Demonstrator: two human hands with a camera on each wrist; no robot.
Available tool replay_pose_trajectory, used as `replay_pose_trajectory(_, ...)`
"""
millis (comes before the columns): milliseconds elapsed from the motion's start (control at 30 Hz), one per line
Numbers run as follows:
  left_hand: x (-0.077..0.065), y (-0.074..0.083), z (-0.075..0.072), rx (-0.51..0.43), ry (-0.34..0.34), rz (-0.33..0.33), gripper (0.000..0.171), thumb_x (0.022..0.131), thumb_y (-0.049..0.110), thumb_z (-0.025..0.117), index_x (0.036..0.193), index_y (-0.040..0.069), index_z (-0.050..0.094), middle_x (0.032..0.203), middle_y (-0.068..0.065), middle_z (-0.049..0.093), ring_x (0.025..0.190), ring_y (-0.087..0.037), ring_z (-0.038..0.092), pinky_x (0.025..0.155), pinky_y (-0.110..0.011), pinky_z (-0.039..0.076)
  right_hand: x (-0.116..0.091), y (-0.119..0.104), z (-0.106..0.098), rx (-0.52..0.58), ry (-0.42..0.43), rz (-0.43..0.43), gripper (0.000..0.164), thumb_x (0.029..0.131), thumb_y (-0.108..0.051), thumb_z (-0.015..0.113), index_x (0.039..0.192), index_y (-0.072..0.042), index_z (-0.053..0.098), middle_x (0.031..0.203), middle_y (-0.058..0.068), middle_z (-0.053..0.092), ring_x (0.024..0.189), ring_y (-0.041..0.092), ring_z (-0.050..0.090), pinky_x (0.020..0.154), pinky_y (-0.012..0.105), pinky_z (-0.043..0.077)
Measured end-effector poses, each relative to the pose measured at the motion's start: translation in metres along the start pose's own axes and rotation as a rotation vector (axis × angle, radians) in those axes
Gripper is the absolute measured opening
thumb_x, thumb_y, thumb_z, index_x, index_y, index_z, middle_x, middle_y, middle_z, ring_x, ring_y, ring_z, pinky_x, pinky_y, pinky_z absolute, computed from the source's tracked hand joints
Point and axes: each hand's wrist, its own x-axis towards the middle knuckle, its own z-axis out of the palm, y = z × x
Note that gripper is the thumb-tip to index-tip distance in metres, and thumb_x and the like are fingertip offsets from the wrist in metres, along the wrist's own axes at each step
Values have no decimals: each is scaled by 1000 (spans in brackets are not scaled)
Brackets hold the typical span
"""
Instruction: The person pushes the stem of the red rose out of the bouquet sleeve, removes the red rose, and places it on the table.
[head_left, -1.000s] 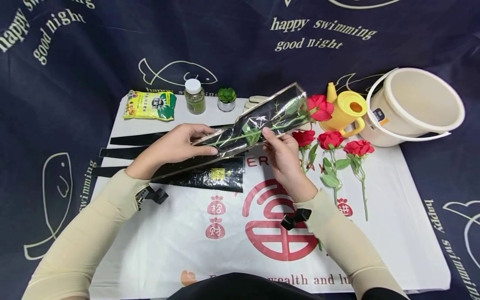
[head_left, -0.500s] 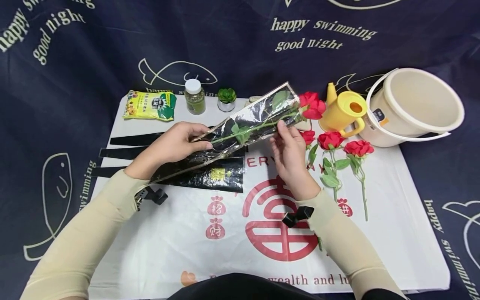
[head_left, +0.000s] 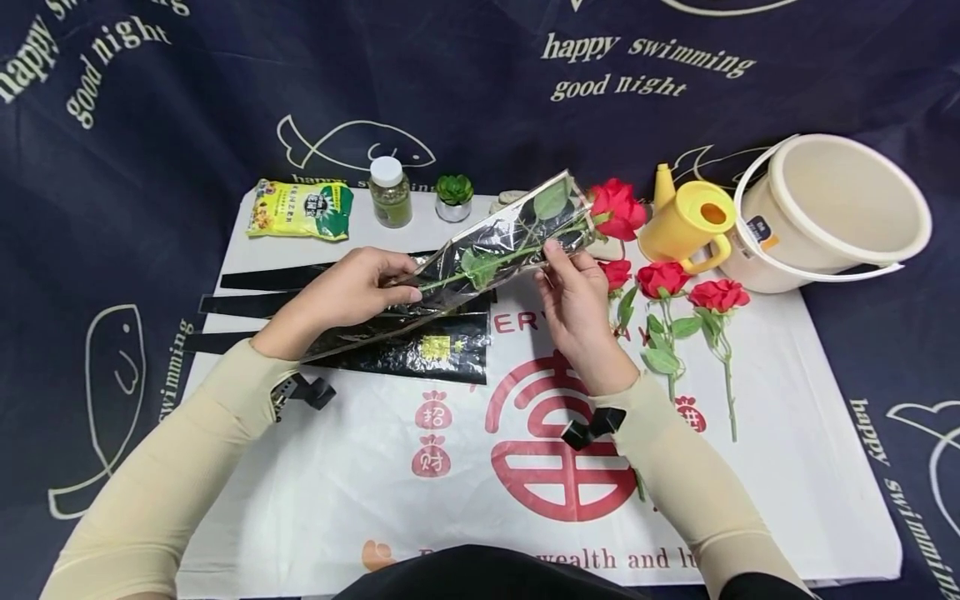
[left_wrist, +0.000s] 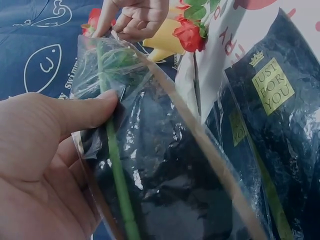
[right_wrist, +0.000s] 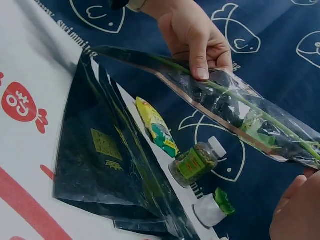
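Observation:
A red artificial rose [head_left: 617, 210] has its green stem inside a tapered flower sleeve [head_left: 510, 229], black behind and transparent in front with a gold border. The bloom sticks out of the wide end. My left hand [head_left: 348, 287] grips the sleeve's narrower part, thumb over the stem and fingers underneath, as the left wrist view shows. Near the wide end, my right hand [head_left: 581, 308] pinches the lower edge between thumb and fingers. The sleeve is held tilted above several black sleeves [head_left: 450, 367] on the table; one shows a gold JUST FOR YOU label [left_wrist: 273, 86].
Several red roses [head_left: 663, 280] lie at the right. Behind them stand a yellow watering can [head_left: 686, 221] and a beige bucket [head_left: 795, 225]. Along the back are a yellow-green packet [head_left: 300, 211], a white-capped jar [head_left: 390, 196] and a small potted succulent [head_left: 453, 196] on the white-covered table [head_left: 337, 500].
The rose and the sleeve's wide end have shifted left. My right hand has slid along the sleeve toward the bloom and pinches its edge there. My left hand has stayed nearly in place.

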Motion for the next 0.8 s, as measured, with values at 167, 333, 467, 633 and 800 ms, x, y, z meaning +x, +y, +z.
replay_pose_trajectory(167, 4, 1, 4, 10, 26, 8, 8, 87, 18, 68, 94, 13, 67, 77, 6, 64, 65, -10, 55, 62, -32, 44, -5, 9, 2, -14, -11, 9, 25, 76, -9, 78, 94, 1, 64, 83, 9, 63, 66, 16, 58, 60, 24, 49)
replay_pose_trajectory(333, 8, 3, 8, 27, 24, 19, 8, 87, 17, 68, 94, 13, 68, 79, 6, 66, 69, -9, 58, 65, -31, 45, -10, 17, 5, -41, -25, 21, 25, 77, -11, 78, 94, 0, 63, 84, 8, 64, 69, 14, 59, 61, 23, 49)
replay_pose_trajectory(467, 9, 5, 8, 39, 30, 27, 6, 87, 15, 69, 93, 12, 68, 79, 6, 66, 70, -7, 59, 66, -31, 46, -13, 21, 8, -58, -33, 31, 23, 78, -12, 78, 91, -2, 62, 83, 7, 64, 69, 13, 59, 60, 23, 48)
replay_pose_trajectory(633, 10, 7, 10, 39, 20, 36, 7, 87, 16, 69, 93, 13, 69, 81, 7, 67, 70, -7, 58, 68, -30, 45, -19, 28, 12, -81, -43, 56, 19, 79, -10, 77, 89, -4, 62, 80, 5, 63, 67, 12, 59, 59, 22, 48)
replay_pose_trajectory(800, 11, 10, 10, 49, 19, 33, 11, 87, 18, 69, 96, 13, 69, 84, 9, 68, 72, -8, 58, 71, -29, 44, -20, 32, 14, -82, -51, 65, 19, 77, -9, 78, 89, -4, 63, 80, 5, 63, 64, 12, 57, 59, 22, 46)
